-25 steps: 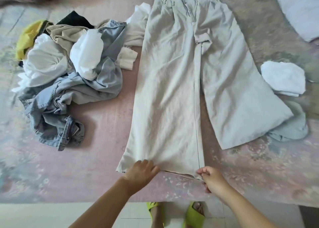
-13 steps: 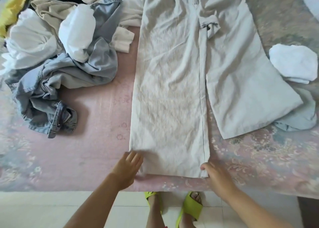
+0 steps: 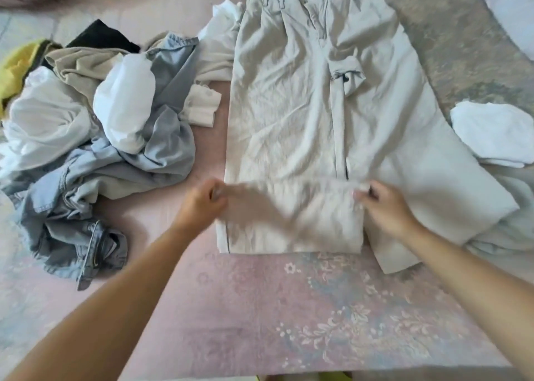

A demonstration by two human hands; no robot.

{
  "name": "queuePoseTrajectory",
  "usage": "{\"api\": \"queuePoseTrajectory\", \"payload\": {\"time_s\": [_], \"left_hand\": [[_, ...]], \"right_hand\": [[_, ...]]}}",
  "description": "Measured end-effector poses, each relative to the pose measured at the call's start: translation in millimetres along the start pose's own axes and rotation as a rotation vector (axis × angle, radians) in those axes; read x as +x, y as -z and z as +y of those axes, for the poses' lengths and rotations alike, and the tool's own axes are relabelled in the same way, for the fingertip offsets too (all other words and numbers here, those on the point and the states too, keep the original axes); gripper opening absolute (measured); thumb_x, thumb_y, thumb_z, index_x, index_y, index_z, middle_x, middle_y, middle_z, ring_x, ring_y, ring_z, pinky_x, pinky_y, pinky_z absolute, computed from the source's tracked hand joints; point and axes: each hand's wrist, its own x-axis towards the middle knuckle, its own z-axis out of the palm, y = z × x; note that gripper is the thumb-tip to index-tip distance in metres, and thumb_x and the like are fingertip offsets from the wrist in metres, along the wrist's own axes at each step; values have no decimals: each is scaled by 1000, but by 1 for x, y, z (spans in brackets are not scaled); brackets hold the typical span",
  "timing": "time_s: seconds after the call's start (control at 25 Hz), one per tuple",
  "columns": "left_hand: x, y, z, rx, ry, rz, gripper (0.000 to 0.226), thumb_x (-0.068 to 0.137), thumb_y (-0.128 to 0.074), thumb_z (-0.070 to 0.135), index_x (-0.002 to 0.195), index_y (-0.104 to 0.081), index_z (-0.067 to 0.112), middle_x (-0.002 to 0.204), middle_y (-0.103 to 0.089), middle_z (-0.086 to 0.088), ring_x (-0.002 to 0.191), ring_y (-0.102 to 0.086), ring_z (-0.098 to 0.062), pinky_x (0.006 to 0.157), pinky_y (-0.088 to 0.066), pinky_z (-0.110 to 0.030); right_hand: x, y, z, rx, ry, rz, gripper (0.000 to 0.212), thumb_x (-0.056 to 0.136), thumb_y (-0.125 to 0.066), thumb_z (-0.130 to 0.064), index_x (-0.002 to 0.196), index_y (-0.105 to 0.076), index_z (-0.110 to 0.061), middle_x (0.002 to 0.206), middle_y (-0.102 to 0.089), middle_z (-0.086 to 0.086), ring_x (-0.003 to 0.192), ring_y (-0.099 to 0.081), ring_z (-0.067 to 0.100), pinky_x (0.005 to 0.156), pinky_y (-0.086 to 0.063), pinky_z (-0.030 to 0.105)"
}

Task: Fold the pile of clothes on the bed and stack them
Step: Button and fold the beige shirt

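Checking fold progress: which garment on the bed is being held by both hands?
The beige trousers, laid flat mid-bed; the left hand and right hand grip one leg's hem, folded upward. The others lie untouched.

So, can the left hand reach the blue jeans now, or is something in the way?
Probably yes, but not right away: the left hand is pinching the hem of the beige trousers. The blue jeans lie just to its left, with bare bed cover between.

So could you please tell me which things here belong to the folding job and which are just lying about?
Job:
- trousers, hem gripped by left hand and right hand
- unfolded pile
- folded white garment

Lying about:
- bedspread
- pillow
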Motion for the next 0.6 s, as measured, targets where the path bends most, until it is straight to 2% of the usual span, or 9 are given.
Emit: {"api": "queuePoseTrajectory", "payload": {"time_s": [0.12,0.2,0.24,0.28,0.36,0.4,0.48,0.56,0.6], "left_hand": [[85,-1,12,-323,213,146,35,95,-53,29,124,-49,10,100,-61,-2,91,-58,-18,77,-44,-29],[101,-23,2,-280,392,129,46,96,-47,38,129,-45,5,115,-58,-6,105,-56,-23,81,-39,-28],[100,-35,-7,-214,451,100,46,96,-46,40,124,-49,3,114,-59,-7,106,-56,-24,80,-37,-27],[97,-46,-15,-173,481,76,44,96,-46,41,116,-53,3,108,-60,-5,102,-56,-23,77,-37,-27],[92,-62,-23,-143,461,79,32,94,-51,40,102,-54,9,97,-57,-1,95,-55,-22,74,-38,-28],[90,-64,-24,-133,429,111,28,93,-54,37,98,-53,9,95,-56,-4,94,-55,-25,73,-38,-28],[81,-64,-26,-105,411,243,27,92,-56,29,97,-49,3,102,-54,-14,95,-52,-31,71,-33,-28],[57,-67,-31,-95,483,344,33,93,-53,33,98,-50,1,101,-52,-16,95,-51,-33,74,-39,-35],[41,-71,-34,-96,512,324,33,94,-51,36,90,-50,3,93,-52,-15,90,-53,-36,74,-44,-41]], "right_hand": [[83,-2,-25,82,-88,220,38,88,-65,-28,118,-56,-7,98,-60,10,85,-57,15,77,-42,27],[100,-15,-12,-50,-254,206,50,87,-65,-34,126,-52,-6,109,-57,8,104,-57,25,87,-41,28],[99,-25,-3,-124,-311,164,44,87,-64,-33,119,-57,-3,109,-60,11,107,-57,28,85,-42,30],[96,-35,7,-184,-336,110,33,87,-63,-32,100,-64,-2,96,-63,13,98,-60,30,75,-44,32],[90,-51,19,-264,-355,78,38,88,-62,-32,59,-53,-7,58,-51,10,66,-56,29,52,-33,32],[89,-55,22,-283,-384,92,43,88,-61,-33,55,-47,-9,52,-44,8,59,-51,28,49,-28,32],[82,-59,24,-294,-465,126,38,89,-58,-37,64,-51,-10,57,-48,8,67,-54,29,50,-31,31],[69,-64,28,-334,-559,112,34,90,-53,-42,75,-54,-12,72,-54,10,85,-56,33,66,-38,33],[60,-67,31,-365,-592,108,35,90,-51,-44,76,-53,-12,77,-55,11,91,-54,33,72,-37,35]]}}
